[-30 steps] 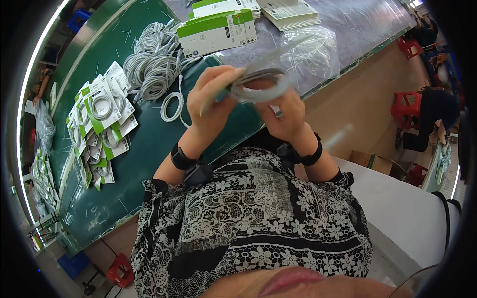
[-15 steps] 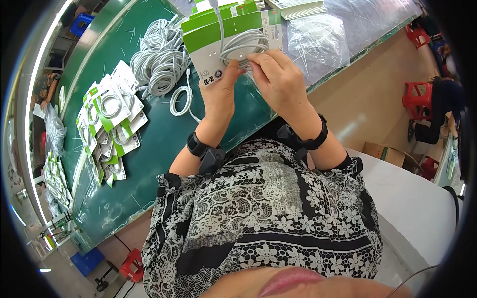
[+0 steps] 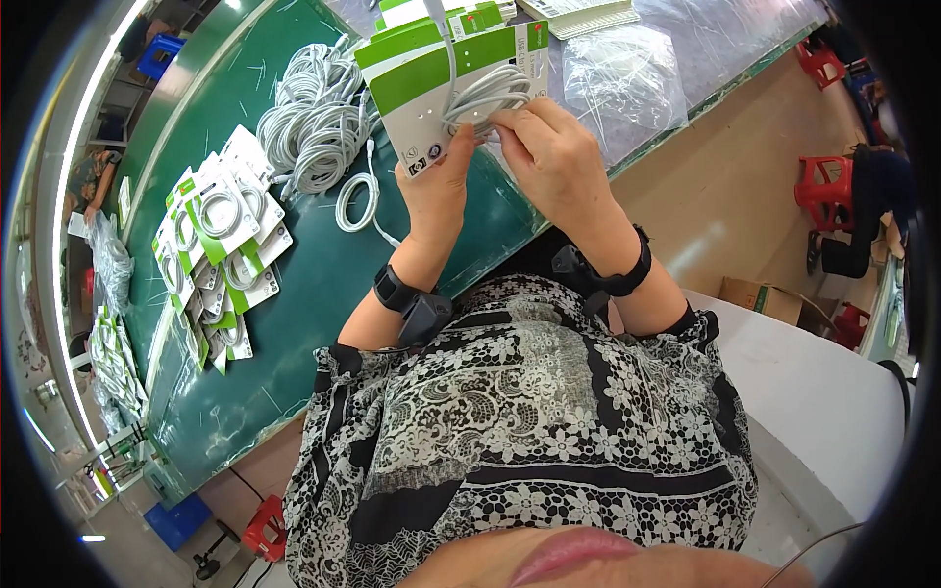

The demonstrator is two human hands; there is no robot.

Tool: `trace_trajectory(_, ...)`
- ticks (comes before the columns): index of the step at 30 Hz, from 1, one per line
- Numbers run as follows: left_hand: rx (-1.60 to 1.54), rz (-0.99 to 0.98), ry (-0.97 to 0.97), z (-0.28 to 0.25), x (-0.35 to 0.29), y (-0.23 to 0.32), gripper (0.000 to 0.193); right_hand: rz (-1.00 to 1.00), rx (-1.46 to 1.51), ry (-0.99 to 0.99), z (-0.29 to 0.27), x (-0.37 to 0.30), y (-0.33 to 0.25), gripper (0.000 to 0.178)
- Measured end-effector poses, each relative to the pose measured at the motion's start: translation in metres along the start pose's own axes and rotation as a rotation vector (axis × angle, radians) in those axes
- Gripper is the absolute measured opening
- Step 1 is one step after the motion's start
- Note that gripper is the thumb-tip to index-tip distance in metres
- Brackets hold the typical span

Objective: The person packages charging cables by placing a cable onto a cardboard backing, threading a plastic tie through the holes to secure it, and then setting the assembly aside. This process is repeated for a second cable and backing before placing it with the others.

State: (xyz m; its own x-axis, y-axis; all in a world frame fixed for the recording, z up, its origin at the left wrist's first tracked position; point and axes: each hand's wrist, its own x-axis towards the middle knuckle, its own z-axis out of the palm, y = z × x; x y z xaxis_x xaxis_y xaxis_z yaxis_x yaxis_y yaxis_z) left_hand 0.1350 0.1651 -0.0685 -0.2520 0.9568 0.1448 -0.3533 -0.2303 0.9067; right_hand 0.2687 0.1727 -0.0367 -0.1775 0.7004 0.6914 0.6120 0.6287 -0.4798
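Note:
Between my hands, above the table, is a white and green cardboard packaging card (image 3: pixel 412 115) with a coiled white cable (image 3: pixel 490 94) lying against its front. My left hand (image 3: pixel 438 186) grips the card's lower edge, its thumb pressed on the front beside the coil; its other fingers are behind the card. My right hand (image 3: pixel 557 147) pinches the lower right side of the coil between thumb and fingertips. One end of the cable runs up across the card, its plug (image 3: pixel 435 10) near the top of the picture. Black bands circle both wrists.
On the green table (image 3: pixel 294 294), left of my hands, lie a heap of coiled white cables (image 3: pixel 319 118), a single loose coil (image 3: pixel 357 201) and a pile of carded cables (image 3: pixel 221 235). More cards and clear plastic bags (image 3: pixel 627 78) lie at the back. A red stool (image 3: pixel 823 196) stands right.
The card has shifted slightly left and tilted a little. My right hand still pinches the coil, and my left hand keeps its hold on the card.

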Motion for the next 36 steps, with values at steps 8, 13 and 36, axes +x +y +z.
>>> trace_trajectory(8, 0.445, 0.133, -0.004, -0.008, -0.006, -0.003, 0.025, 0.011, 0.052, -0.018, -0.004, 0.004, -0.002, 0.019)
trace_trajectory(13, 0.702, 0.710, -0.173, -0.012, 0.001, 0.011, 0.033, 0.039, 0.110, -0.013, -0.005, 0.002, -0.003, 0.022)
trace_trajectory(36, -0.300, -0.406, -0.078, -0.023, -0.020, 0.030, 0.029, 0.636, 0.620, -0.070, 0.005, -0.033, 0.047, 0.025)
